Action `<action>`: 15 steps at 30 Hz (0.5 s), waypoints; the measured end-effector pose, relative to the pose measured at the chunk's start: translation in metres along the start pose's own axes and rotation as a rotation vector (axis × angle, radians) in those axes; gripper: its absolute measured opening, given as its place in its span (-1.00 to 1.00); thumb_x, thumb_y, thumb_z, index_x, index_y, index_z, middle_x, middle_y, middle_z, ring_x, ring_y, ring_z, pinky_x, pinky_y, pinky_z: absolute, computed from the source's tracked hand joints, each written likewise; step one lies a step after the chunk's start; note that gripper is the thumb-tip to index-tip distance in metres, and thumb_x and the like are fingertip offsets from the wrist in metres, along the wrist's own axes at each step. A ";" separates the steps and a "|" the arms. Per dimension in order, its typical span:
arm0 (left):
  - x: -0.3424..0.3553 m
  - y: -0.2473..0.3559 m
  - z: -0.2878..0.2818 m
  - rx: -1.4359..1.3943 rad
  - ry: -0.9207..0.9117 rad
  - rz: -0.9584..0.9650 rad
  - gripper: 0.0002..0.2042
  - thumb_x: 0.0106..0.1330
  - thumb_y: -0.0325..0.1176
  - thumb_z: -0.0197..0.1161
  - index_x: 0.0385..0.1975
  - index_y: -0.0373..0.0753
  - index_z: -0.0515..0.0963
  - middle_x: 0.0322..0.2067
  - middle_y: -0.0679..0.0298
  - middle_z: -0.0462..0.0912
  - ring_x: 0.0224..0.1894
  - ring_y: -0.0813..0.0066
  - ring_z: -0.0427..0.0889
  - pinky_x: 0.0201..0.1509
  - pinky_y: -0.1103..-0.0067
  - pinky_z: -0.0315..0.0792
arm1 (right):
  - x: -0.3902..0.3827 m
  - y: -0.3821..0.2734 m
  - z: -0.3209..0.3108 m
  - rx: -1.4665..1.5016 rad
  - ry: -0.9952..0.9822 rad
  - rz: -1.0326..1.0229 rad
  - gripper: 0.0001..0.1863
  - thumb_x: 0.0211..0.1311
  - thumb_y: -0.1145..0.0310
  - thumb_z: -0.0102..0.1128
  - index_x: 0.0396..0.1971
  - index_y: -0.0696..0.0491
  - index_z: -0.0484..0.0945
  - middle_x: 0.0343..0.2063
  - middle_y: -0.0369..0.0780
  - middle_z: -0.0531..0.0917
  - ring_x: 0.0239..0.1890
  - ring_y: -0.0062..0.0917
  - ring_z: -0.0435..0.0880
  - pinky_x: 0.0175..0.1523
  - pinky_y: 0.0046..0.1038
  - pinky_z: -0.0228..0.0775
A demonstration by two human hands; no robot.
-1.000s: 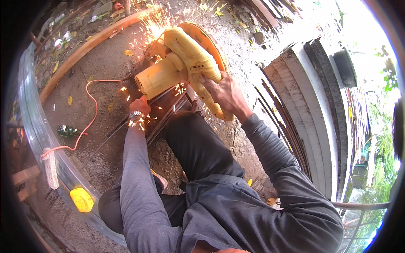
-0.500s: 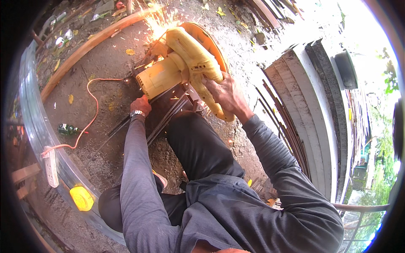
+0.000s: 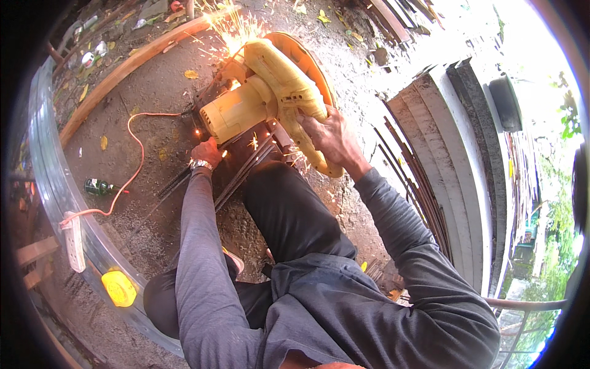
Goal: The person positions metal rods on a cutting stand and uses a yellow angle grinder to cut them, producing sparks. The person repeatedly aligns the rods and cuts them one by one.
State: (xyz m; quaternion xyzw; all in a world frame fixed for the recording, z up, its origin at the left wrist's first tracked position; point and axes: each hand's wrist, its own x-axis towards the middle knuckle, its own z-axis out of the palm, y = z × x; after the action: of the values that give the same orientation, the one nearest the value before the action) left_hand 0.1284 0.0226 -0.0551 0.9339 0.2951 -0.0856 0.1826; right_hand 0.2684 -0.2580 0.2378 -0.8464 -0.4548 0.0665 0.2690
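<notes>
A yellow cut-off saw stands on the dirt ground in front of me, throwing bright sparks from its far side. My right hand is wrapped round the saw's handle, fingers closed. Just below the motor housing, my left hand is closed round thin steel rods, which run out beneath it toward the lower left. Its fingertips are partly hidden. More steel rods slant under the saw beside my knee. The saw covers the place where the blade meets the metal.
An orange cord runs from the saw to a white power strip on the left. Near it are a green bottle, a yellow tape measure and long metal channels. A wooden plank lies beyond; stacked slabs stand right.
Both hands and the saw stay almost in place. The spark spray has spread a little, and small glowing bits now show near my left hand.
</notes>
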 end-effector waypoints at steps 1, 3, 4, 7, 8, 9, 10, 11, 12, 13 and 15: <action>0.000 0.000 0.001 -0.012 -0.004 -0.008 -0.79 0.35 -0.29 0.10 -0.17 -0.20 0.62 -0.28 -0.10 0.76 -0.14 -0.13 0.77 -0.03 0.11 0.64 | 0.000 -0.001 0.000 -0.005 0.002 0.023 -0.64 0.44 0.07 0.15 -0.03 0.01 0.70 -0.25 -0.03 0.70 -0.28 -0.17 0.72 -0.10 -0.12 0.56; 0.002 -0.001 0.003 -0.021 -0.005 -0.015 -0.79 0.35 -0.28 0.11 -0.17 -0.20 0.62 -0.28 -0.10 0.76 -0.14 -0.12 0.77 -0.04 0.11 0.64 | 0.000 -0.002 0.000 -0.020 0.010 -0.011 -0.64 0.44 0.06 0.15 -0.03 0.01 0.70 -0.22 -0.03 0.69 -0.27 -0.18 0.72 -0.09 -0.12 0.55; 0.002 -0.002 0.005 -0.017 -0.002 -0.013 -0.79 0.35 -0.28 0.11 -0.17 -0.20 0.62 -0.28 -0.09 0.76 -0.15 -0.12 0.77 -0.04 0.11 0.64 | 0.000 -0.002 0.000 -0.031 0.004 0.005 -0.63 0.44 0.06 0.16 -0.03 0.02 0.70 -0.23 -0.02 0.70 -0.27 -0.17 0.72 -0.09 -0.12 0.55; 0.005 -0.003 0.006 0.043 -0.005 0.032 -0.80 0.35 -0.28 0.11 -0.17 -0.19 0.62 -0.28 -0.09 0.76 -0.15 -0.13 0.77 -0.04 0.11 0.64 | 0.000 -0.003 0.000 0.008 -0.012 0.077 -0.60 0.42 0.03 0.18 -0.04 0.05 0.69 -0.26 -0.01 0.71 -0.28 -0.15 0.73 -0.10 -0.11 0.55; 0.005 -0.003 0.006 0.089 -0.034 0.051 -0.80 0.36 -0.28 0.11 -0.17 -0.19 0.62 -0.28 -0.08 0.76 -0.14 -0.13 0.77 -0.04 0.11 0.64 | 0.000 -0.003 0.000 0.078 -0.026 0.146 -0.58 0.41 0.02 0.19 -0.04 0.07 0.69 -0.28 -0.01 0.72 -0.29 -0.14 0.73 -0.10 -0.11 0.55; 0.004 -0.003 0.006 0.040 -0.003 0.022 -0.80 0.35 -0.28 0.11 -0.17 -0.18 0.61 -0.28 -0.08 0.76 -0.14 -0.13 0.77 -0.04 0.11 0.64 | 0.000 -0.003 0.001 0.149 -0.039 0.214 -0.57 0.40 0.00 0.20 -0.04 0.08 0.68 -0.30 0.00 0.72 -0.30 -0.13 0.73 -0.10 -0.11 0.55; 0.003 -0.003 0.005 0.010 0.003 -0.010 -0.80 0.35 -0.28 0.11 -0.16 -0.18 0.61 -0.28 -0.07 0.76 -0.14 -0.12 0.77 -0.04 0.11 0.64 | 0.000 -0.003 0.001 0.090 0.000 0.139 -0.55 0.39 0.00 0.20 -0.04 0.09 0.68 -0.32 0.00 0.72 -0.31 -0.13 0.74 -0.11 -0.11 0.55; 0.002 -0.003 0.005 -0.013 -0.006 -0.042 -0.80 0.35 -0.28 0.11 -0.16 -0.18 0.61 -0.28 -0.07 0.76 -0.14 -0.12 0.77 -0.03 0.12 0.64 | 0.000 -0.002 0.003 0.030 0.038 0.063 -0.54 0.38 -0.01 0.21 -0.04 0.10 0.67 -0.33 0.00 0.72 -0.32 -0.13 0.74 -0.11 -0.11 0.55; 0.002 -0.002 0.004 0.002 -0.003 -0.012 -0.80 0.35 -0.28 0.11 -0.16 -0.18 0.61 -0.28 -0.07 0.76 -0.14 -0.12 0.77 -0.04 0.12 0.63 | -0.001 0.000 0.004 0.015 0.053 0.036 -0.53 0.38 -0.02 0.22 -0.04 0.11 0.67 -0.35 0.00 0.72 -0.32 -0.13 0.74 -0.12 -0.11 0.55; 0.001 -0.002 0.003 0.025 -0.017 0.016 -0.79 0.35 -0.28 0.11 -0.15 -0.18 0.61 -0.28 -0.07 0.76 -0.15 -0.11 0.77 -0.04 0.12 0.63 | -0.001 0.002 0.005 -0.001 0.069 0.008 -0.52 0.37 -0.03 0.22 -0.03 0.11 0.66 -0.36 0.00 0.72 -0.33 -0.13 0.74 -0.12 -0.12 0.55; 0.000 -0.003 0.003 0.019 -0.021 0.015 -0.79 0.35 -0.28 0.12 -0.15 -0.19 0.60 -0.27 -0.07 0.76 -0.14 -0.11 0.77 -0.04 0.12 0.63 | -0.004 0.008 0.007 0.051 0.067 0.025 -0.52 0.37 -0.03 0.22 -0.04 0.12 0.66 -0.35 0.01 0.72 -0.32 -0.14 0.74 -0.12 -0.12 0.56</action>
State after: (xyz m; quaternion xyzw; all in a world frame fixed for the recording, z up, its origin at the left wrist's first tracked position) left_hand 0.1270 0.0234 -0.0588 0.9369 0.2852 -0.0970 0.1774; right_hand 0.2694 -0.2625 0.2274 -0.8466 -0.4329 0.0530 0.3049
